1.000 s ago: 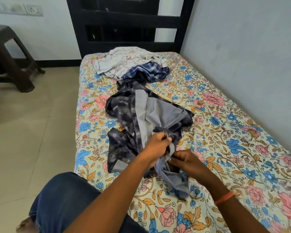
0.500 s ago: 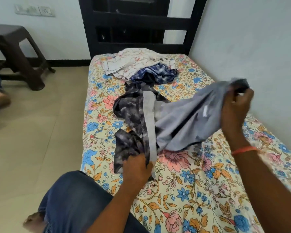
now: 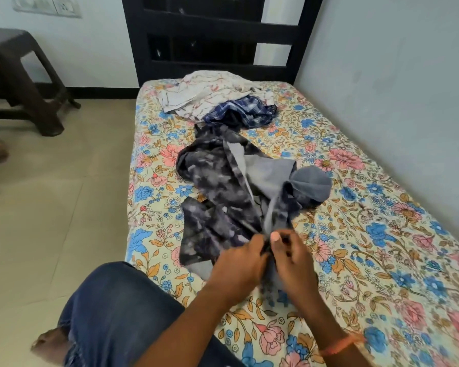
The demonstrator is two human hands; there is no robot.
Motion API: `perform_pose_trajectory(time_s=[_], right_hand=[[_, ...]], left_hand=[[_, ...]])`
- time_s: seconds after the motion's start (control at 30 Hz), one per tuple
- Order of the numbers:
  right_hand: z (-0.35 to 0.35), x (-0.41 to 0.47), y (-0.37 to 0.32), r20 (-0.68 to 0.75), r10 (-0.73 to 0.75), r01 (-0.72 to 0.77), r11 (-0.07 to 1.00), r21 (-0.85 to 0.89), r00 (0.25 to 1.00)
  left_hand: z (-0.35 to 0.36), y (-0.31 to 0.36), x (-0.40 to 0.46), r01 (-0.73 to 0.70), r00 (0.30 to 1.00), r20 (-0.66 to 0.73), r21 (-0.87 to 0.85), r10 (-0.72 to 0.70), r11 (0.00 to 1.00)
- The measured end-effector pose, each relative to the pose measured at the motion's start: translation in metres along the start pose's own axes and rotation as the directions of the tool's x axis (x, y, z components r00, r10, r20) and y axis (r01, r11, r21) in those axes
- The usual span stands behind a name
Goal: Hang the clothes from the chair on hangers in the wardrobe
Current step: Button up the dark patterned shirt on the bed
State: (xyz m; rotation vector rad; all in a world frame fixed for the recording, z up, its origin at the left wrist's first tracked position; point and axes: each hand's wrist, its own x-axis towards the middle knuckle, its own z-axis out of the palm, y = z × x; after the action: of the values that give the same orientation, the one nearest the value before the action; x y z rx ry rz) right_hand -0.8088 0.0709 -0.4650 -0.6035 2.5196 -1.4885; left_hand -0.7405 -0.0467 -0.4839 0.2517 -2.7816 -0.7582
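Grey shirt — hem between both hands

Two bare forearms, no sleeves in view. Left hand bare, no rings or watch visible. Right hand bare; thumbnail short, pale. Thin orange thread band round right wrist. Dark blue denim jeans on left leg, fabric creased, hem frayed at ankle. Bare foot below hem, blurred.
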Motion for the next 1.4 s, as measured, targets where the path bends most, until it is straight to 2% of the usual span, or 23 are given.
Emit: perform_pose_trajectory(time_s=[0.1,0.17,0.23,0.37,0.4,0.47,0.53,0.6,0.67,0.8,0.87,0.93,0.97,1.07,1.1,1.13,1.17,1.2,1.23,1.27,1.3,1.33,1.4], right_hand=[[0.007,0.007,-0.008,0.22,0.218,-0.287,0.886,0.365,0.951],[0.009,0.018,-0.014,0.248,0.223,-0.305,0.878,0.368,0.943],[0.009,0.035,-0.015,0.18,0.254,-0.3,0.903,0.307,0.95],[0.003,0.086,-0.022,-0.015,0.365,-0.32,0.834,0.449,0.931],[0.001,0.096,-0.025,-0.054,0.351,-0.295,0.853,0.43,0.935],[0.0,0.106,-0.026,-0.071,0.246,-0.223,0.945,0.238,0.967],[0.004,0.098,-0.021,0.052,0.211,-0.216,0.97,0.113,0.976],[0.006,0.077,-0.012,0.181,0.291,-0.318,0.937,0.144,0.939],[0.001,0.053,0.005,0.217,0.338,-0.386,0.89,0.242,0.916],[-0.02,0.008,0.034,0.151,0.439,-0.464,0.846,0.263,0.886],[-0.034,0.002,0.04,0.136,0.448,-0.466,0.869,0.167,0.884],[-0.052,0.002,0.034,0.122,0.422,-0.435,0.894,0.108,0.898],[-0.06,0.004,0.028,0.085,0.392,-0.4,0.908,0.126,0.916],[-0.072,0.004,0.009,-0.273,0.188,-0.162,0.98,0.115,0.943],[-0.07,0.0,0.004,-0.365,0.089,-0.079,0.996,0.042,0.927],[-0.066,-0.005,0.002,-0.38,-0.008,-0.015,0.998,-0.057,0.925],[-0.059,-0.012,0.006,-0.308,-0.084,0.029,0.983,-0.179,0.948],[-0.051,-0.02,0.013,-0.161,-0.11,0.06,0.957,-0.284,0.981],[-0.044,-0.029,0.023,0.007,-0.079,0.076,0.935,-0.347,0.997],[-0.039,-0.038,0.034,0.143,-0.025,0.075,0.932,-0.354,0.989],[-0.034,-0.048,0.042,0.22,0.02,0.052,0.947,-0.316,0.975],[-0.032,-0.057,0.048,0.239,0.052,0.013,0.965,-0.263,0.97],[-0.029,-0.066,0.055,0.177,0.095,-0.064,0.982,-0.175,0.98]], left_hand=[[0.0,0.003,-0.005,-0.046,0.999,0.022,0.011,0.046,0.999],[-0.001,-0.002,-0.006,-0.023,1.0,-0.003,-0.006,0.023,1.0],[-0.003,-0.004,-0.006,0.01,1.0,-0.01,-0.032,-0.011,0.999],[-0.006,-0.008,-0.005,0.198,0.979,0.081,-0.125,-0.189,0.972],[-0.005,-0.01,-0.004,0.224,0.972,0.099,-0.108,-0.214,0.969],[-0.004,-0.017,-0.002,0.241,0.967,0.106,-0.062,-0.234,0.969],[-0.001,-0.022,-0.002,0.218,0.961,0.169,0.017,-0.217,0.976],[0.002,-0.023,-0.005,0.16,0.944,0.274,0.104,-0.183,0.982],[0.006,-0.023,-0.008,0.124,0.935,0.314,0.145,-0.165,0.982],[0.008,-0.024,-0.006,0.094,0.969,0.2,0.238,-0.144,0.967],[0.006,-0.026,-0.004,0.101,0.978,0.165,0.149,-0.126,0.984],[0.003,-0.023,-0.004,0.027,0.994,0.1,0.07,-0.034,0.997],[0.002,-0.02,-0.004,-0.077,0.996,0.045,0.112,0.072,0.991],[0.006,-0.017,-0.007,-0.358,0.917,-0.07,0.291,0.393,0.887],[0.009,-0.016,-0.008,-0.388,0.901,-0.066,0.322,0.429,0.864],[0.011,-0.015,-0.011,-0.403,0.902,-0.029,0.296,0.43,0.866],[0.012,-0.015,-0.014,-0.382,0.923,0.054,0.228,0.38,0.896],[0.012,-0.016,-0.018,-0.301,0.946,0.169,0.135,0.277,0.944],[0.013,-0.016,-0.022,-0.166,0.935,0.323,0.034,0.146,0.986],[0.013,-0.015,-0.026,-0.02,0.885,0.464,-0.055,0.043,0.998],[0.014,-0.015,-0.027,0.085,0.854,0.521,-0.124,-0.008,0.989],[0.015,-0.015,-0.026,0.163,0.863,0.504,-0.193,-0.045,0.968],[0.014,-0.015,-0.02,0.26,0.921,0.36,-0.277,-0.151,0.925]])
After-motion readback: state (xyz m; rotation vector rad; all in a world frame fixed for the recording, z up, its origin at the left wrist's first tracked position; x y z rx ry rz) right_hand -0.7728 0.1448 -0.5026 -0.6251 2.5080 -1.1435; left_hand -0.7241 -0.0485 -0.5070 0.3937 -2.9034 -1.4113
